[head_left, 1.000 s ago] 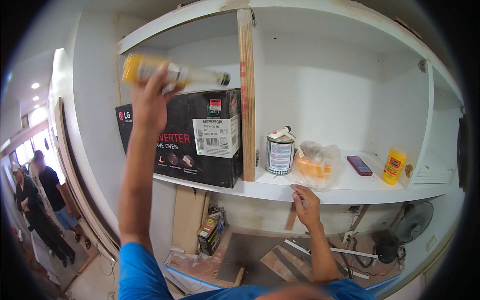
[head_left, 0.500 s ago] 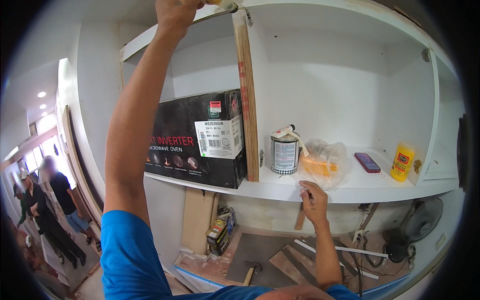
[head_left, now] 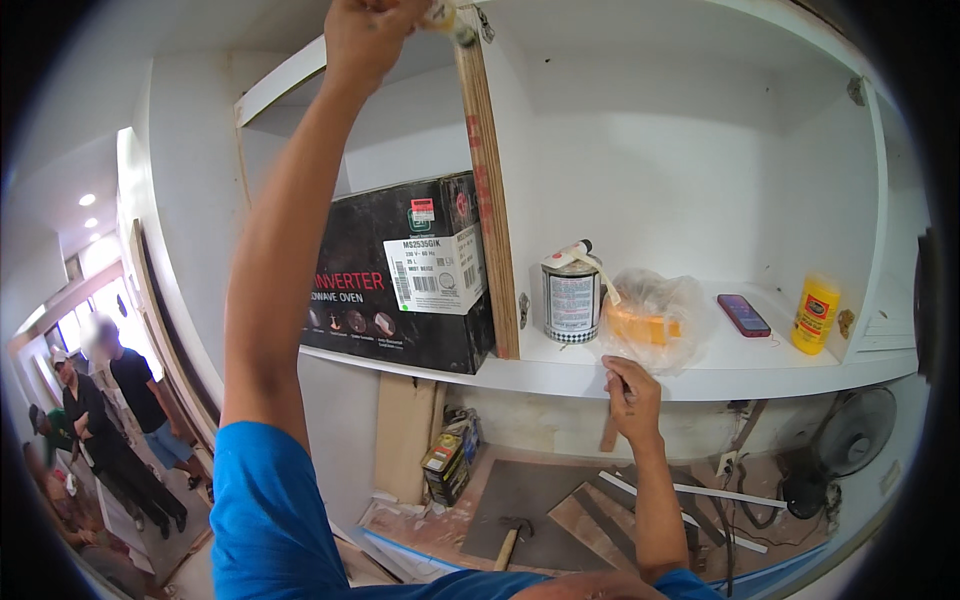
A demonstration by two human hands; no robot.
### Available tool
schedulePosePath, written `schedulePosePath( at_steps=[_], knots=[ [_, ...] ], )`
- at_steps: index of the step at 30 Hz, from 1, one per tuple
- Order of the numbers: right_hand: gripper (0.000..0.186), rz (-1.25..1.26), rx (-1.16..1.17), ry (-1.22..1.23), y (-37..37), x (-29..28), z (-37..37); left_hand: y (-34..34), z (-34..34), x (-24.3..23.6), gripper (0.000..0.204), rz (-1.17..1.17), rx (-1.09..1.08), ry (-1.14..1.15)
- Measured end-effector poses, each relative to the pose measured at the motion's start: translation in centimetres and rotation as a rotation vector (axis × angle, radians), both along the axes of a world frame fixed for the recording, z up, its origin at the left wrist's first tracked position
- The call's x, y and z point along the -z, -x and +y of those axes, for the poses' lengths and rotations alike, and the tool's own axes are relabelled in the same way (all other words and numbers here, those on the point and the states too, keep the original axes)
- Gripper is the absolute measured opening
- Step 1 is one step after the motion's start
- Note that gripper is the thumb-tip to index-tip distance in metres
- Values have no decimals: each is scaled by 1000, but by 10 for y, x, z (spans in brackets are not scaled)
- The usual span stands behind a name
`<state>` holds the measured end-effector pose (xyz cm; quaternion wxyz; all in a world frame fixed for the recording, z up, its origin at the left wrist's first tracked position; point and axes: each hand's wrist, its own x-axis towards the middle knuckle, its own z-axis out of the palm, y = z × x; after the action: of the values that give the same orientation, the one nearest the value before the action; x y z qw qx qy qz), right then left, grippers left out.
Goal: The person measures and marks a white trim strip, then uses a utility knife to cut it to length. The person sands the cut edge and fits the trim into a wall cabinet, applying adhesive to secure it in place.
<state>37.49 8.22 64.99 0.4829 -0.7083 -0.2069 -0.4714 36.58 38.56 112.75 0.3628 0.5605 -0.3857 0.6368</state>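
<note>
High at the cabinet's front, my left hand [head_left: 365, 42] is closed round a yellow tool with a dark tip [head_left: 444, 20], blurred and partly hidden by the fingers. Its tip is at the upper end of the bare wood edge of the divider [head_left: 485, 190]. My right hand [head_left: 633, 398] is at the front edge of the shelf [head_left: 550, 377], fingers curled together; whatever they hold, if anything, is hidden. Just above it stand a metal can [head_left: 571, 300] with a white-handled tool [head_left: 580, 258] lying across its top, and a clear plastic bag [head_left: 668, 300] with something orange inside.
A yellow bottle [head_left: 816, 314] and a phone [head_left: 743, 315] are on the shelf's right. A black microwave box [head_left: 400, 270] fills the left compartment. Below are a hammer [head_left: 511, 540], white strips [head_left: 730, 492], a fan [head_left: 855, 432] and a small box [head_left: 450, 460]. Several people stand at far left.
My left hand has moved slightly right and down, with the yellow tool now lower along the divider's top. My right hand has stayed near the shelf edge, its fingers curled closer. The view has shifted slightly.
</note>
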Motion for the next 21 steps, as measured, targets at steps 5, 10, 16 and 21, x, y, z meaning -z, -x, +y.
schedulePosePath(
  at_steps=[5, 10, 16, 21],
  knots=[
    [26, -20, 25, 16, -2, 1, -3, -6, 3, 29, 18, -280, -166, -117],
    [24, -7, 56, 4, 1, 1, -7, -10, -14, -44, 22, -46, 23, -191],
    [25, -19, 13, -9, -4, 0, -1, 1, -4, -105, 30, 475, 103, -71],
    [25, 7, 12, -34, -3, -1, -2, -20, 43, -122, 35, 805, 334, -8]
  ],
)
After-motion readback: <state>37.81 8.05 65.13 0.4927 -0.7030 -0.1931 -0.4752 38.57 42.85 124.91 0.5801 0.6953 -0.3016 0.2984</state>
